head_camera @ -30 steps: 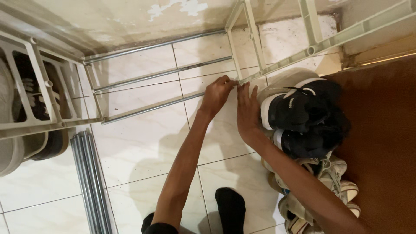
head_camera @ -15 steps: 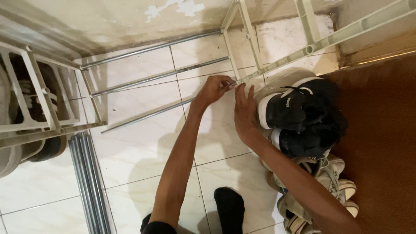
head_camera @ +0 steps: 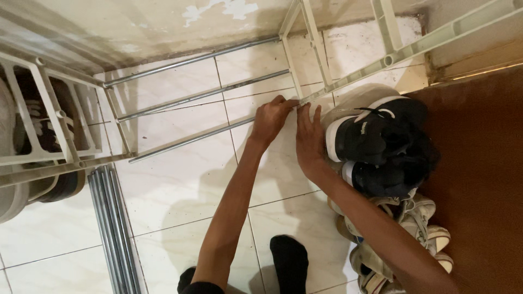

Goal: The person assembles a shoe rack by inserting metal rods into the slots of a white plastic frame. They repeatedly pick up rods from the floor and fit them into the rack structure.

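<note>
Two hands, one view, head camera looking down on a tiled floor (head_camera: 180, 190).

Left hand (head_camera: 271, 118), centre of the frame: fingers curled shut round the near end of a thin metal rod (head_camera: 190, 139), pinching it just where it meets the corner of the cream plastic side frame (head_camera: 348, 79). The closed hold appears meant to steer the rod end at the frame's socket; the socket itself is hidden by the fingers.

Right hand (head_camera: 309, 139), just right of the left: fingers spread and extended, fingertips resting against the same frame corner, holding nothing. It reads as a brace, keeping the frame from shifting.

Metal rod: runs diagonally from the hands down toward the left of the frame, its far end at a second cream side frame (head_camera: 52, 117). Two more rods (head_camera: 201, 76) lie parallel above it between the two frames, toward the upper middle.

Second side frame, left edge: dark shoes (head_camera: 41, 120) show through its openings.

Spare rods (head_camera: 111, 228), lower left: a bundle lying together on the tiles, well apart from the hands.

Black-and-white sneakers (head_camera: 381, 147), right of centre: piled touching the right forearm, with pale sneakers (head_camera: 414, 234) beneath, toward the lower right, beside a brown mat (head_camera: 479, 179).

Black sock (head_camera: 289, 261), bottom centre: the person's foot, planted between the arms.
</note>
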